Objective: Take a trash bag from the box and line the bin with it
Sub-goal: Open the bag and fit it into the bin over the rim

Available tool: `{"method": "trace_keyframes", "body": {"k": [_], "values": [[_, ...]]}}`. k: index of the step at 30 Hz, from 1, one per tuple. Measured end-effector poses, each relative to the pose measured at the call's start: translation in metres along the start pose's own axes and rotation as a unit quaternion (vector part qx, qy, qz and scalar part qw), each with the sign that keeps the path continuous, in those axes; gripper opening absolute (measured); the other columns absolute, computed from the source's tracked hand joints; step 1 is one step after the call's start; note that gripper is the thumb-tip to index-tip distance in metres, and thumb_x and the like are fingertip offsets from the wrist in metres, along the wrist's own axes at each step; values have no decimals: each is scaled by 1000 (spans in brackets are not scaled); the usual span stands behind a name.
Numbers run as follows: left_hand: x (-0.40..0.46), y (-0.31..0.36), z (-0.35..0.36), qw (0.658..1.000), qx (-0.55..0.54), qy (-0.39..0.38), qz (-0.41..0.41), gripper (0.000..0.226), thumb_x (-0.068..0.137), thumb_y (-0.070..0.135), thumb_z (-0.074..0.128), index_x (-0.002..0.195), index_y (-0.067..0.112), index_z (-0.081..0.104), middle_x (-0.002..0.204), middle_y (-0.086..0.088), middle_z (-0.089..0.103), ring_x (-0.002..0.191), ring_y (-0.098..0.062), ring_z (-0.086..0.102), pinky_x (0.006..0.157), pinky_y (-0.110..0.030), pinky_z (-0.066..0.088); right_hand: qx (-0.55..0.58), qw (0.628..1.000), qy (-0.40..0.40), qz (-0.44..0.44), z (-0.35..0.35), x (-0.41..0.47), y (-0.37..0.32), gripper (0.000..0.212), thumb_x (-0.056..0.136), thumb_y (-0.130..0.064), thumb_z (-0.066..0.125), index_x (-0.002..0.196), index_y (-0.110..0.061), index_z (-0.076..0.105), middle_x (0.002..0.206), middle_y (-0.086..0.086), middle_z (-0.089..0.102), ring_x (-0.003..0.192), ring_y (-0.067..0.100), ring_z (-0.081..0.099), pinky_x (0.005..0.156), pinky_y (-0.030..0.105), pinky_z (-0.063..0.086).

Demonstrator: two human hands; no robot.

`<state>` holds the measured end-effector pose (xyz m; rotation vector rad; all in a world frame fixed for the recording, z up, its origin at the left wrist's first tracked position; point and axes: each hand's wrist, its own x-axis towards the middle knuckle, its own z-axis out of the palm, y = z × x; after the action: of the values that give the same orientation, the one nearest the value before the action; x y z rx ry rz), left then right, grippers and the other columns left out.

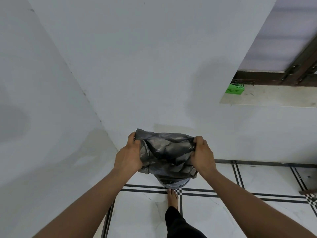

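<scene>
Left hand (129, 156) and right hand (202, 154) each clenched on an edge of the black trash bag (167, 152), stretched crosswise between them at equal reach, mouth partly spread. Directly below, largely hidden by the hanging plastic, the grey bin (175, 183) on the tiled floor (223, 212) against the white wall, so the coming move judged straight down over the rim. Beyond: bare foot (172, 197) touching the bin's base, green box (235, 89) well apart on the window ledge (274, 96); nothing between bag and bin.
</scene>
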<state>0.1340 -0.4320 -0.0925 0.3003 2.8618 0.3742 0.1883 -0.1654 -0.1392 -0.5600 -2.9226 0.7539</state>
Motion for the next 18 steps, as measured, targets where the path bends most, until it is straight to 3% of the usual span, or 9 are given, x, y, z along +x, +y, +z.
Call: {"method": "trace_keyframes", "body": {"k": [3, 6, 10, 13, 15, 18], "values": [[10, 4, 5, 1000, 5, -19, -5, 81, 75, 29, 82, 145, 21, 42, 167, 6, 7, 89, -30, 67, 76, -38, 56, 46, 998, -45, 2, 9, 12, 7, 41, 82, 2, 46, 110, -26, 56, 93, 5, 62, 81, 29, 60, 68, 30, 42], [19, 3, 20, 999, 7, -33, -2, 77, 76, 20, 76, 146, 21, 43, 168, 6, 9, 88, -32, 67, 76, -37, 55, 92, 986, -116, 74, 22, 23, 15, 37, 81, 4, 49, 90, -19, 77, 96, 3, 74, 94, 24, 65, 77, 22, 41], [32, -1, 50, 996, 6, -90, 15, 69, 79, 27, 75, 142, 20, 49, 167, 6, 13, 96, -29, 68, 76, -34, 54, 144, 961, -179, 157, 42, 29, 23, 5, 78, -20, 69, 74, -19, 66, 82, -1, 70, 83, 17, 62, 70, 26, 45], [44, 1, 77, 990, 18, -138, 12, 68, 82, 28, 73, 145, 20, 46, 166, 4, 13, 99, -31, 68, 73, -32, 49, 141, 957, -189, 170, 70, 37, 43, 29, 71, -24, 79, 86, -12, 57, 83, 3, 66, 74, 11, 56, 58, 20, 40], [52, 2, 103, 989, 30, -144, 17, 73, 83, 26, 72, 149, 21, 41, 165, 4, 13, 93, -30, 68, 69, -32, 46, 138, 955, -198, 175, 92, 44, 58, 35, 75, -20, 77, 97, -10, 51, 81, 2, 63, 74, 16, 57, 55, 21, 40], [72, -2, 149, 992, 27, -124, 12, 72, 81, 22, 72, 146, 20, 42, 165, 6, 14, 73, -22, 60, 63, -29, 43, 133, 958, -184, 176, 131, 57, 81, 35, 83, -11, 66, 113, -13, 49, 84, 2, 64, 82, 27, 62, 63, 29, 44]]}}
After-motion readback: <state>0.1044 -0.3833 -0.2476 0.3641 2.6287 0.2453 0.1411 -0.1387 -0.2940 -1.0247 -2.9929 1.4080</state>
